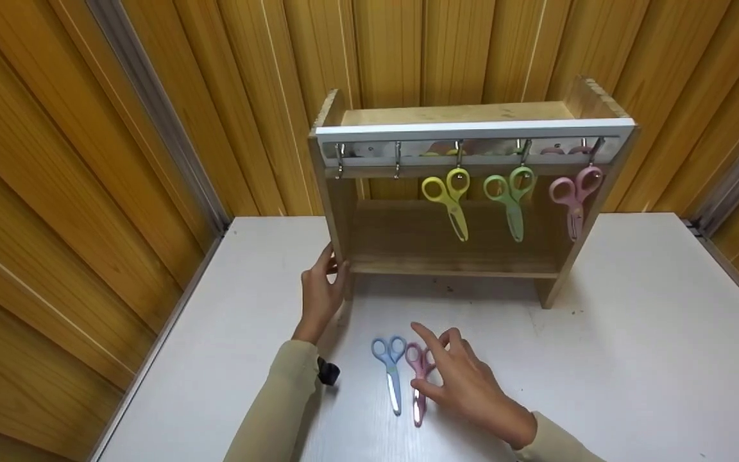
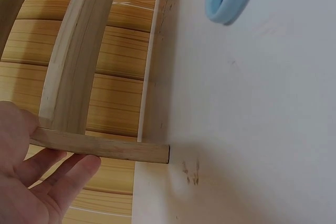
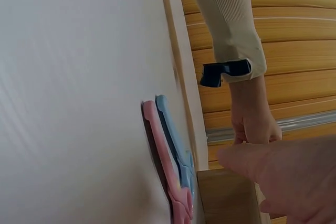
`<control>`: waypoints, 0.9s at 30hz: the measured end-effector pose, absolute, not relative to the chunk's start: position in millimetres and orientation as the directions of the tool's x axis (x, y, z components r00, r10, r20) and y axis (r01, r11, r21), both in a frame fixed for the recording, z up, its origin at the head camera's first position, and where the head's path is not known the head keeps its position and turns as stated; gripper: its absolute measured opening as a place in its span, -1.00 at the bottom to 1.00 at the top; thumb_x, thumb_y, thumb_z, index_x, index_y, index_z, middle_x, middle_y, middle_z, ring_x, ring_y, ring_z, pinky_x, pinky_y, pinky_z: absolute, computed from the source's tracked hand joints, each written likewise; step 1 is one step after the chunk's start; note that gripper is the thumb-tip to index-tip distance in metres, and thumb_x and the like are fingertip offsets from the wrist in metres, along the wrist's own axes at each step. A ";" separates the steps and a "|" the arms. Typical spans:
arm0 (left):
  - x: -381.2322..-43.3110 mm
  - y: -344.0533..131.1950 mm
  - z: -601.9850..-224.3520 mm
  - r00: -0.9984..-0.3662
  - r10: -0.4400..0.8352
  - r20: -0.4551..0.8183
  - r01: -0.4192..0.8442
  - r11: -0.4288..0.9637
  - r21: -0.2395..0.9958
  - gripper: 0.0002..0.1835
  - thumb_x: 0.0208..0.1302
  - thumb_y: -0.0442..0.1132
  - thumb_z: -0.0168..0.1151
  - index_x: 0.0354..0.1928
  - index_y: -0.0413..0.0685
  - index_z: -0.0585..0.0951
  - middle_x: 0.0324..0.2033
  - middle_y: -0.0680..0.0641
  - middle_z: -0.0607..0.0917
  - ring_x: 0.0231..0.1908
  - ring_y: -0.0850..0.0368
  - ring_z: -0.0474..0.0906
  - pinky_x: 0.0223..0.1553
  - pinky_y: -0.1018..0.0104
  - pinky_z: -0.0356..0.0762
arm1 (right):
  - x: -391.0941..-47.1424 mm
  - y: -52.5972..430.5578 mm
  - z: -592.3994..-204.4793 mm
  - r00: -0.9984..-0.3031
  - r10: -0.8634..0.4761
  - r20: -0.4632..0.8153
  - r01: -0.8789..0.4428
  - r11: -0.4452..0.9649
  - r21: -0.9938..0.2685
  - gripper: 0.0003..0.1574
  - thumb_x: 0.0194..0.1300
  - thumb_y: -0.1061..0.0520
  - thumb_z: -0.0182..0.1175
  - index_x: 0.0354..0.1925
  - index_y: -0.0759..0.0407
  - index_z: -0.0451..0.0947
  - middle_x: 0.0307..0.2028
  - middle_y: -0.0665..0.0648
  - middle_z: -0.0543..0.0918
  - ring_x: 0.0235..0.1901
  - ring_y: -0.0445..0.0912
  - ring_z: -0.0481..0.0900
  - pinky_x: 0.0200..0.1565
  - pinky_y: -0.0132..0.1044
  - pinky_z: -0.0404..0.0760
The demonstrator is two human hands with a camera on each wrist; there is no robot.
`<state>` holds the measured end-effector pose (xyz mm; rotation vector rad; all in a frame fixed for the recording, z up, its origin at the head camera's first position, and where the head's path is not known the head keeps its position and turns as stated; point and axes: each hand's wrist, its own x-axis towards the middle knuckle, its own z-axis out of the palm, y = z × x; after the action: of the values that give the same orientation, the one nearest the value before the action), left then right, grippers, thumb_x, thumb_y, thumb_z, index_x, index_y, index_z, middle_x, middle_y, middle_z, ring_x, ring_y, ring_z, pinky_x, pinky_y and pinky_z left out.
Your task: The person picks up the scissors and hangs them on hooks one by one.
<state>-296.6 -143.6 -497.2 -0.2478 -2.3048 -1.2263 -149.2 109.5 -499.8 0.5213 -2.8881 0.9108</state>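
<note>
- In the head view, the pink scissors (image 1: 420,369) lie on the white table (image 1: 632,359), just beside the blue scissors (image 1: 391,370), finger loops toward the wooden rack (image 1: 401,247). I judge both pairs light and stiff, not fragile; the shiny blades may be slippery, so the loops seem the better place to hold.
- The right hand (image 1: 466,378) is over the pink scissors, thumb and forefinger spread wide; I see nothing held in it. The left hand (image 1: 321,292) grips the left side panel (image 1: 342,221) near its foot.
- Only here I see the row of metal hooks (image 1: 398,157), with yellow scissors (image 1: 453,201), green scissors (image 1: 514,204) and other, hanging pink scissors (image 1: 575,202).
- The left wrist view shows me more clearly the fingers along the panel's outer face. The rack is probably stiff, and heavier than scissors; the panel edge gives a firm hold. Of the blue scissors, only part of the handle appears.
- The right wrist view shows a gap between right hand and pink scissors, which I cannot judge from above. Some of its fingers are hidden.
</note>
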 end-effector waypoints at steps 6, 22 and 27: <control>-295.7 -144.2 -498.4 -0.851 -0.070 0.520 0.393 0.571 0.721 -0.43 0.45 -0.34 0.28 0.46 -0.15 0.43 0.17 -0.19 0.69 -0.03 -0.03 0.76 -0.02 0.18 0.73 | -144.2 104.2 -511.1 -0.926 -0.358 0.123 -0.369 0.782 -0.502 0.10 0.05 -0.12 0.60 0.49 -0.15 0.32 -0.16 0.05 0.36 -0.24 -0.09 0.35 -0.44 -0.29 0.44; -296.9 -144.9 -499.1 -0.850 -0.071 0.522 0.396 0.567 0.722 -0.42 0.45 -0.35 0.27 0.46 -0.13 0.43 0.19 -0.18 0.68 -0.04 -0.03 0.76 -0.02 0.17 0.73 | -144.4 113.8 -514.5 -0.937 -0.342 0.074 -0.339 0.834 -0.435 0.13 -0.04 -0.12 0.66 0.44 -0.15 0.35 -0.15 0.15 0.47 -0.24 -0.03 0.44 -0.36 -0.08 0.60; -297.0 -145.2 -499.4 -0.847 -0.070 0.526 0.403 0.560 0.724 -0.43 0.45 -0.35 0.27 0.46 -0.16 0.42 0.18 -0.19 0.68 -0.03 -0.04 0.75 -0.02 0.17 0.73 | -144.8 124.3 -513.1 -0.945 -0.320 0.070 -0.320 0.858 -0.402 0.11 -0.01 -0.10 0.64 0.45 -0.08 0.36 -0.17 0.14 0.49 -0.30 -0.07 0.41 -0.45 -0.16 0.53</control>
<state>-297.0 -145.2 -499.4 -0.2672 -2.2903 -1.2434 -144.8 124.3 -513.1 0.5218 -3.0269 0.6553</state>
